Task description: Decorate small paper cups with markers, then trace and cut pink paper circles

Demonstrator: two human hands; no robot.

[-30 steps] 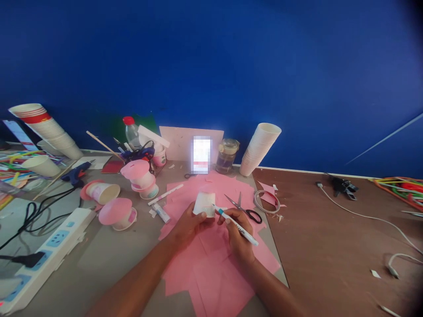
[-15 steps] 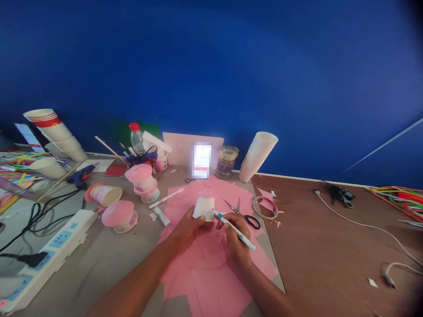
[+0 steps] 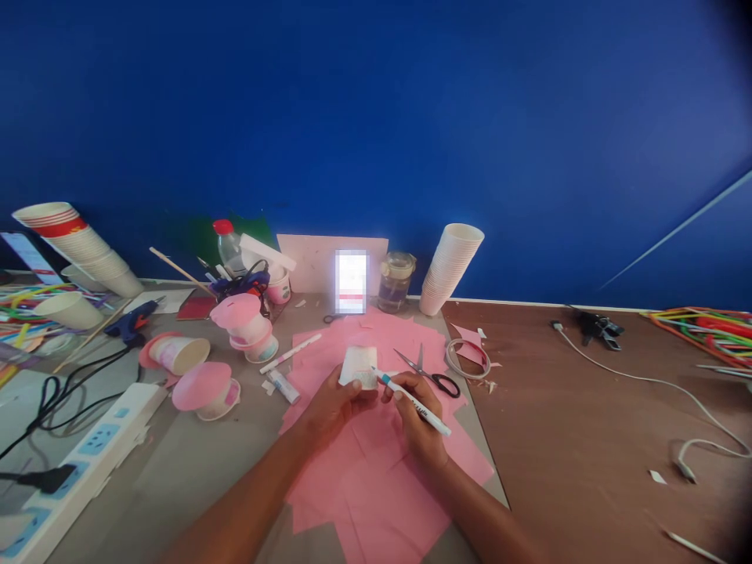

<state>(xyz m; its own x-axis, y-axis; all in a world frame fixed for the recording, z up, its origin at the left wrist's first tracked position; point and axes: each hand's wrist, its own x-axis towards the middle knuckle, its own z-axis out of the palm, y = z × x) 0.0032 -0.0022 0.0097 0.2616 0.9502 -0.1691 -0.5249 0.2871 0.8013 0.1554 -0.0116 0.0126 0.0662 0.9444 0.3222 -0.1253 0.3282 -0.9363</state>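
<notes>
My left hand (image 3: 344,406) is closed around a small white paper cup (image 3: 359,366), thumb along its lower edge. Faint marks show on the cup's side. Between the fingers of my right hand (image 3: 418,419) is a white acrylic marker (image 3: 424,413) with a teal collar. Its tip points at the cup's right side; whether it touches I cannot tell. Both hands are above overlapping sheets of pink paper (image 3: 376,486). Close by on the right lie scissors (image 3: 432,374) with black handles, blades apart. A white pen (image 3: 291,354) lies to the left of the cup.
Pink-topped paper cups (image 3: 203,388) stand and lie at the left, near a power strip (image 3: 88,462) and a glue gun (image 3: 132,321). Behind are a lit phone (image 3: 351,282), a lidded jar (image 3: 396,282) and stacked cups (image 3: 451,266). A tape roll (image 3: 452,364) is at the right.
The view has shifted slightly, so most things sit a little further left. My hands keep hold of the cup and the marker; the marker tip stays by the cup.
</notes>
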